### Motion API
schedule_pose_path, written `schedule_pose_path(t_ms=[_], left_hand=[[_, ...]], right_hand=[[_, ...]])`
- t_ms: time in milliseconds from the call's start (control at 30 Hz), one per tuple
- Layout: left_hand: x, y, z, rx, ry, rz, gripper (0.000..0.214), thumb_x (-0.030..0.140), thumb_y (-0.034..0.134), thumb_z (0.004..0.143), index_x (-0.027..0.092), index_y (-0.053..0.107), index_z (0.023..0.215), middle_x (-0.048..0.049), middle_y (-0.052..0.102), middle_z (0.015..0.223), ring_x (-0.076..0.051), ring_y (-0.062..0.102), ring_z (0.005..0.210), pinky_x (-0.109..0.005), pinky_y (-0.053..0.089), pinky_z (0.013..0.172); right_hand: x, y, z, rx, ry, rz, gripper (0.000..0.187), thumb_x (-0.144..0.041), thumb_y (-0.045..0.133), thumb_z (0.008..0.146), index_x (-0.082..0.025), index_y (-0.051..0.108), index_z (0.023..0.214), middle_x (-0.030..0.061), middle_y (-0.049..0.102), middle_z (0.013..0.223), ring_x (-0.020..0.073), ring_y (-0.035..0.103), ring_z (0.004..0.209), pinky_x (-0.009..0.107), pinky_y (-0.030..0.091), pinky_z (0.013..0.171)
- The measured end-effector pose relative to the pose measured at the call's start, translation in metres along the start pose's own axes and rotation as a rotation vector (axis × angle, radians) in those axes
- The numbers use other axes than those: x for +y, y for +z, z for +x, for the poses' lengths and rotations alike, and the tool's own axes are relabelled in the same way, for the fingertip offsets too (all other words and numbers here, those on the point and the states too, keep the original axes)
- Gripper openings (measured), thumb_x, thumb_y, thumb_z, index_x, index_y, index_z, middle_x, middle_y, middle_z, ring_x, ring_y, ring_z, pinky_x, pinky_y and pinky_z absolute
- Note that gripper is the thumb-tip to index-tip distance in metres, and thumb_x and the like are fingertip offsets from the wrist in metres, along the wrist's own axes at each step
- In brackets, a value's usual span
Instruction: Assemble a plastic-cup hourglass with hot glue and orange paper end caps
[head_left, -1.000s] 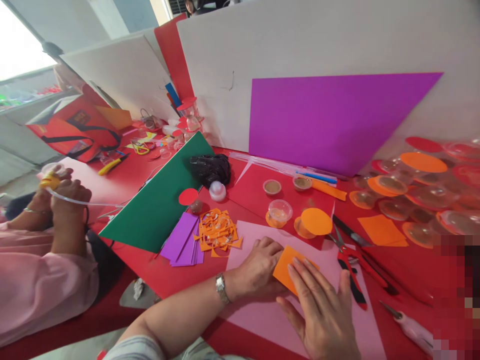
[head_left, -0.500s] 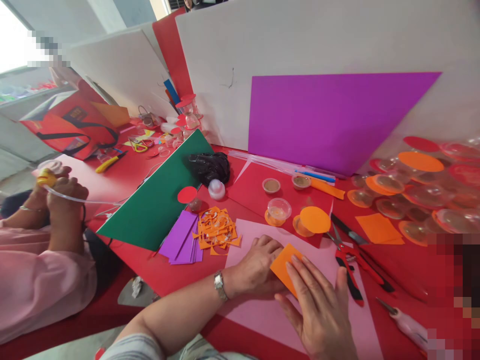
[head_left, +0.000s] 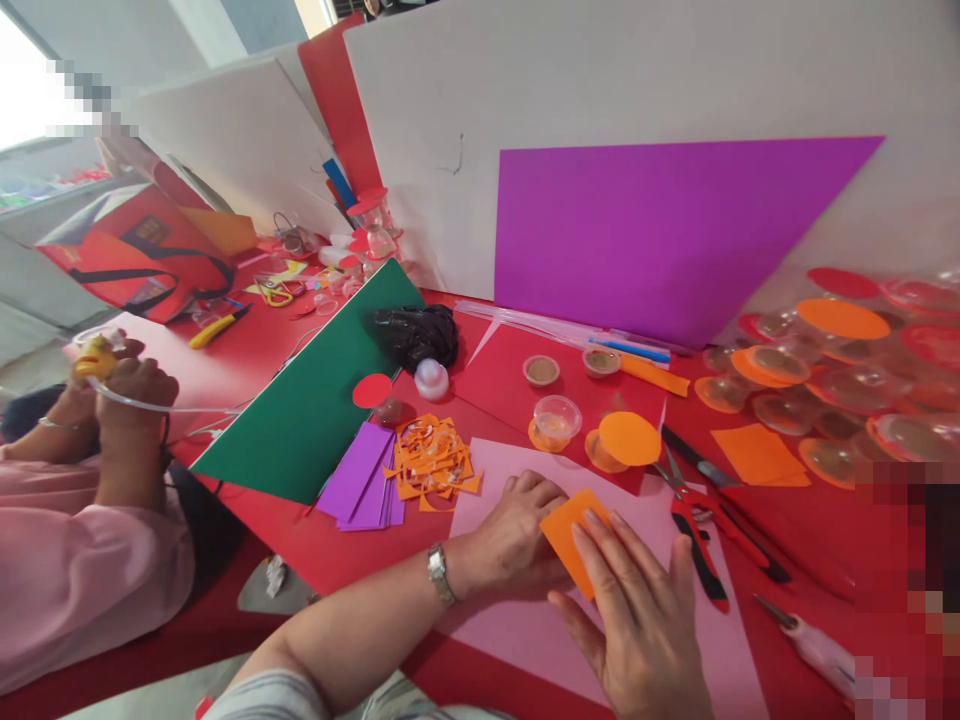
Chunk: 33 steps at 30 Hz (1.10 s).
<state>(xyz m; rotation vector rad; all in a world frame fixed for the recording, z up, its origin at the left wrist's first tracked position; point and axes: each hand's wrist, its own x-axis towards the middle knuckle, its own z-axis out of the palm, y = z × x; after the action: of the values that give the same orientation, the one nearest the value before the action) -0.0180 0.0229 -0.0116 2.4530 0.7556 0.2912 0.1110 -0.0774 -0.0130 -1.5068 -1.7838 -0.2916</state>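
Orange paper card (head_left: 562, 528) slants under the right hand (head_left: 646, 622), whose grip is wide and flat; its left corner meets the curled left hand (head_left: 519, 532), whose hold I cannot tell.

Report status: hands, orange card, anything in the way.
Right hand: fingers laid across orange card. Left hand at card's left edge, fingertips hidden. Card above pink sheet. Red-handled scissors close by, right side.
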Motion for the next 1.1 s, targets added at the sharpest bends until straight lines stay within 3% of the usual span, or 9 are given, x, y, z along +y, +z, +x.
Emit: schedule_pose_path(t_ms=[167,267,333,400,533,667,733,900,1100], left_hand=[[0.000,-0.001,-0.001,-0.014,0.011,-0.020,0.026,0.042,0.065,0.086,0.018,0.058,0.094,-0.0083,0.065,0.102,-0.023,0.053,0.092,-0.038,0.041,0.086],[0.001,-0.002,-0.002,-0.029,0.009,-0.051,0.025,0.040,0.066,0.085,0.018,0.058,0.095,-0.0089,0.064,0.105,-0.023,0.053,0.094,-0.039,0.041,0.088],[0.001,-0.002,-0.002,-0.030,0.009,-0.063,0.026,0.039,0.066,0.084,0.018,0.057,0.096,-0.0090,0.065,0.105,-0.023,0.054,0.095,-0.039,0.041,0.088],[0.001,-0.001,-0.001,-0.026,0.016,-0.078,0.028,0.040,0.066,0.084,0.018,0.057,0.100,-0.0087,0.065,0.103,-0.023,0.055,0.094,-0.039,0.041,0.088],[0.001,0.000,0.000,-0.002,0.052,-0.105,0.033,0.040,0.067,0.083,0.017,0.056,0.104,-0.0081,0.066,0.103,-0.022,0.057,0.092,-0.040,0.040,0.092],[0.002,-0.001,0.001,0.015,-0.016,-0.085,0.041,0.043,0.070,0.080,0.017,0.056,0.109,-0.0087,0.065,0.106,-0.025,0.055,0.098,-0.040,0.041,0.090],[0.002,-0.002,0.001,0.005,-0.047,-0.053,0.036,0.042,0.069,0.081,0.018,0.058,0.105,-0.0086,0.064,0.104,-0.025,0.054,0.097,-0.039,0.042,0.087],[0.003,-0.003,0.002,-0.013,-0.050,0.004,0.023,0.039,0.067,0.084,0.018,0.059,0.089,-0.0079,0.062,0.100,-0.022,0.052,0.090,-0.037,0.043,0.084],[0.004,-0.004,0.000,0.004,-0.062,0.014,0.024,0.038,0.068,0.082,0.018,0.058,0.090,-0.0079,0.062,0.100,-0.023,0.051,0.090,-0.036,0.043,0.083]], right_hand=[[0.004,0.000,-0.002,-0.011,-0.050,-0.054,0.060,-0.040,0.051,0.098,-0.008,0.042,0.147,0.0208,0.066,0.127,0.0327,0.060,0.123,0.062,0.027,0.116],[0.005,-0.002,0.002,0.030,-0.065,-0.102,0.076,-0.044,0.054,0.096,-0.004,0.026,0.155,0.0273,0.040,0.152,0.0402,0.038,0.142,0.063,0.029,0.115],[0.005,-0.005,0.007,0.058,-0.038,-0.112,0.079,-0.045,0.054,0.096,-0.004,0.023,0.156,0.0252,0.025,0.160,0.0415,0.027,0.147,0.062,0.029,0.116],[0.004,-0.009,0.011,0.089,-0.033,-0.089,0.076,-0.042,0.054,0.096,-0.005,0.024,0.156,0.0207,0.022,0.162,0.0382,0.026,0.148,0.056,0.028,0.118],[0.005,-0.020,0.012,0.136,-0.135,0.001,0.063,-0.029,0.053,0.098,-0.010,0.031,0.154,0.0146,0.032,0.160,0.0292,0.035,0.146,0.048,0.028,0.121],[0.006,-0.018,0.004,0.032,-0.141,0.054,0.058,-0.025,0.049,0.099,-0.009,0.034,0.153,0.0177,0.061,0.134,0.0292,0.049,0.136,0.059,0.024,0.120],[0.005,-0.014,0.002,0.030,-0.090,0.048,0.058,-0.027,0.050,0.099,-0.010,0.035,0.152,0.0166,0.067,0.123,0.0300,0.056,0.129,0.062,0.025,0.118],[0.000,-0.005,0.003,-0.038,-0.009,0.027,0.052,-0.036,0.047,0.101,-0.015,0.043,0.148,0.0149,0.071,0.122,0.0281,0.065,0.117,0.062,0.019,0.118],[0.002,-0.003,0.003,-0.045,-0.047,-0.022,0.043,-0.037,0.046,0.101,-0.012,0.056,0.135,0.0142,0.071,0.121,0.0276,0.068,0.113,0.060,0.020,0.119]])
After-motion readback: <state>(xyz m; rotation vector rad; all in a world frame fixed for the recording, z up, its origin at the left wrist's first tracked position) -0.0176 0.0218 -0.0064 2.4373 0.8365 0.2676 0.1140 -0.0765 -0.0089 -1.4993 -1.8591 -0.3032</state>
